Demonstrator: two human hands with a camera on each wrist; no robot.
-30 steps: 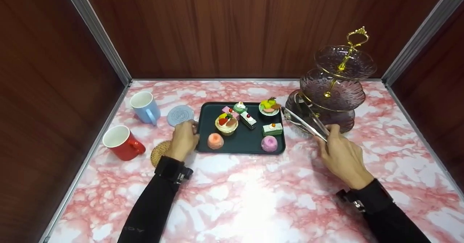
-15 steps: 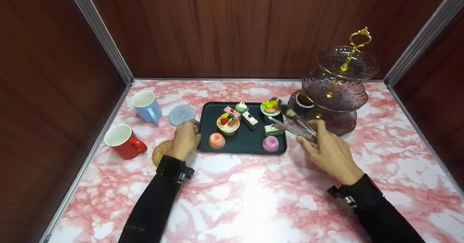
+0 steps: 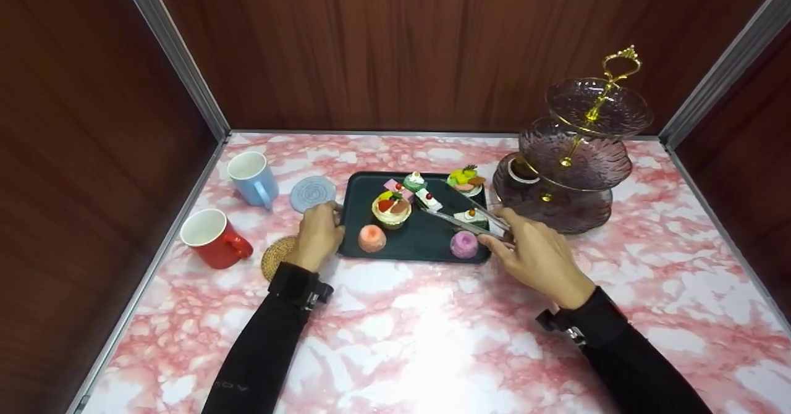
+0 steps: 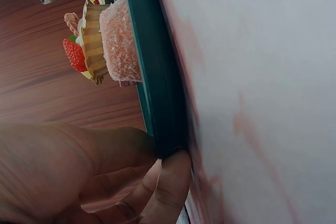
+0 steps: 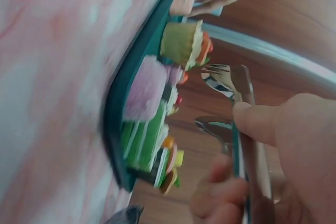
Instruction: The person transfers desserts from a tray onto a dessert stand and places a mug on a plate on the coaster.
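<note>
Step in hand: judging by the pose, lining up the long silver metal tongs over the small cakes; nothing appears pinched in them.
Next move: this seems to call for lowering the tips around one cake and squeezing lightly, since decorated tops may be soft or loose; which cake is meant, I cannot tell.
Right hand: its grip is clamped on the tongs, whose two arms stand apart.
Tongs' tips: ahead of the right grip, reaching over the dark green rectangular tray; one end looks fork-like in the right wrist view, raised clear of the cakes.
Green-and-white layered cake slice with an orange ball on top: on the tray, below the spread tongs and near the right fingers.
White-topped dark cake slice with a red cherry: farther from the right grip, near the tips.
Round purple cake: at the tray's near right corner, just beside the lower arm of the tongs.
Left hand: its grip is clamped on the tray's left edge, thumb above and fingers beneath.
Three-tier purple glass stand with gold handle: right of the tray on the pink-and-white marbled tabletop.
</note>
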